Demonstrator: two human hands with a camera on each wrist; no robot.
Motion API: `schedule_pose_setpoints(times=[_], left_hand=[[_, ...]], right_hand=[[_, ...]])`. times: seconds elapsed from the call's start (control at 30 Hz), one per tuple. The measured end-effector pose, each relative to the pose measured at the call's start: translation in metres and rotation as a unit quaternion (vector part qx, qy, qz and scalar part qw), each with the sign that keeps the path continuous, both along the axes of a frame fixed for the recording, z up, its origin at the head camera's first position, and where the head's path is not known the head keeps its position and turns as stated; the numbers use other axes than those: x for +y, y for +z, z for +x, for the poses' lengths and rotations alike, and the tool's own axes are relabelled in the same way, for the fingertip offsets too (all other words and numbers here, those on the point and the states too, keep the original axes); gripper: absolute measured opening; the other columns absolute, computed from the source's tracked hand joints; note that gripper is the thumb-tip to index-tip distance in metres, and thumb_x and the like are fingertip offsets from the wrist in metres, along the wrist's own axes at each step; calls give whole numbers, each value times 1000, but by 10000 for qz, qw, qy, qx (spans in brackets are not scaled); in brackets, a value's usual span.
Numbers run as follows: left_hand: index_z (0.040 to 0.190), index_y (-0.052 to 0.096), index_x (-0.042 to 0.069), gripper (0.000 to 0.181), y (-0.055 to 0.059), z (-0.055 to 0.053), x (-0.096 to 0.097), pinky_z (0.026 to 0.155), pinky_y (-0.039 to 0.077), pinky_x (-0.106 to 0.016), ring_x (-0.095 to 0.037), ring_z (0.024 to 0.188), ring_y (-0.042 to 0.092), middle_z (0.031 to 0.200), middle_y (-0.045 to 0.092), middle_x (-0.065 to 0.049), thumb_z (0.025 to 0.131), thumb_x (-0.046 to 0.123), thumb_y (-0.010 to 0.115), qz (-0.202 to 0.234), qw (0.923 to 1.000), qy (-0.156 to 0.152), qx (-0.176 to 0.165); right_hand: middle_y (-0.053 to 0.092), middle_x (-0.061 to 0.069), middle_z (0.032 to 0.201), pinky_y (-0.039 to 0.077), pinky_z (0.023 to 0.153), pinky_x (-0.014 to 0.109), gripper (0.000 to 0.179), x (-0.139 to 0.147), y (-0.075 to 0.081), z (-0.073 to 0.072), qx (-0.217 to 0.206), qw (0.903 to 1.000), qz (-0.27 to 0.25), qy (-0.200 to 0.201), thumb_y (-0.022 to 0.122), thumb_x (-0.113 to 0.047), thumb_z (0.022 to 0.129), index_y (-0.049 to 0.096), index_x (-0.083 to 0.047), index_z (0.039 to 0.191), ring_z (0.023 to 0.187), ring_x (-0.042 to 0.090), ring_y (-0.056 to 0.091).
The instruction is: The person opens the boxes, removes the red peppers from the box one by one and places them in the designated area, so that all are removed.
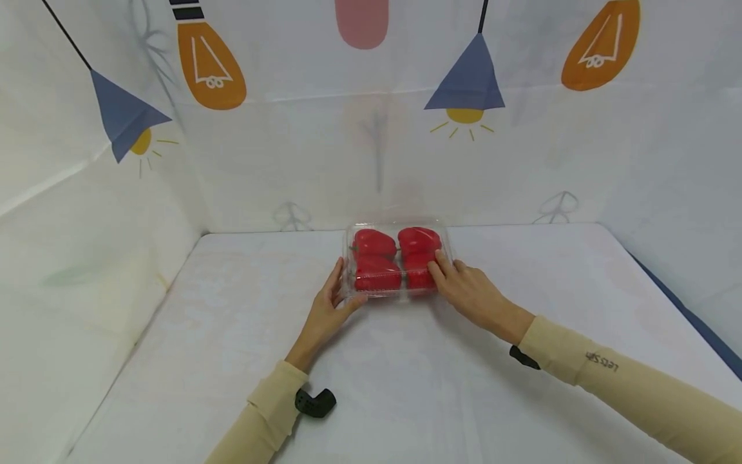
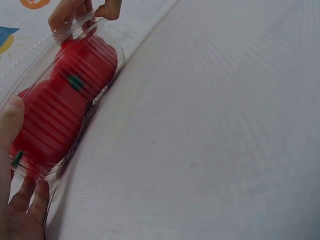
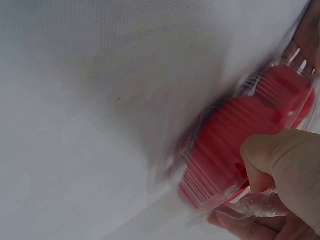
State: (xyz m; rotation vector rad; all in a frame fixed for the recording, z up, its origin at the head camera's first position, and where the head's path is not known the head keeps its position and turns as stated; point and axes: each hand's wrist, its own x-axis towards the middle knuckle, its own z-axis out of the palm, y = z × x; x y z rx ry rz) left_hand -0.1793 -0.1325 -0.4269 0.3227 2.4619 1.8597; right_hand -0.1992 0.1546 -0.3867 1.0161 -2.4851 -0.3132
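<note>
A clear plastic clamshell box (image 1: 404, 295) sits on the white-covered table near its back edge. Inside are several red bell peppers (image 1: 377, 274), with green stems showing through the ribbed side in the left wrist view. My left hand (image 1: 323, 316) holds the near left corner, thumb along the front rim and fingers down the left side. At the right side, my right hand (image 1: 476, 299) pinches the rim; its thumb (image 3: 265, 157) lies over the box edge in the right wrist view, with the other fingers curled below.
The white table (image 1: 394, 386) spreads around the box. Behind it hangs a white fabric wall (image 1: 313, 167) printed with lamps and bulbs, close to the box. Another fabric wall (image 1: 75, 270) borders the left side. Black wrist pieces (image 1: 315, 403) stick out from the beige sleeves (image 1: 637, 380).
</note>
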Motion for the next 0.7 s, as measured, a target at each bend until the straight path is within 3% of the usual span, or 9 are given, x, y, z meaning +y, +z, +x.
schedule_pose_setpoints(times=[0.3, 0.43, 0.63, 0.7], left_hand=[[153, 10, 16, 89, 1, -2, 0, 110, 35, -41, -26, 143, 28, 158, 18, 0, 87, 22, 68, 30, 10000, -51, 42], [153, 10, 21, 89, -12, -9, -4, 110, 34, -41, -25, 144, 26, 158, 17, 3, 86, 22, 69, 124, 9999, 10, 51], [152, 10, 30, 90, -26, -14, -5, 108, 36, -34, -18, 143, 28, 157, 17, 8, 85, 31, 70, 113, 9999, 25, 73], [151, 11, 32, 90, -29, -14, -4, 107, 38, -34, -17, 143, 29, 157, 19, 9, 84, 35, 70, 65, 9999, 39, 86]], right_hand=[[53, 25, 132, 59, 66, 40, 62, 6, 0, 0, -245, 9995, -212, 49, 78, -8, 75, 46, 1, 126, 88, 38, 67], [51, 23, 135, 58, 72, 43, 67, 7, 3, -2, -505, 9977, -450, 25, 79, -12, 74, 46, -2, 131, 99, 38, 66], [49, 15, 140, 54, 84, 44, 61, 18, 4, -4, -851, 9856, -1458, 106, 70, -10, 76, 48, -9, 133, 103, 28, 64], [49, 13, 140, 53, 81, 44, 58, 23, 1, -3, -878, 9784, -1864, 138, 68, -10, 78, 49, -10, 132, 91, 24, 66]])
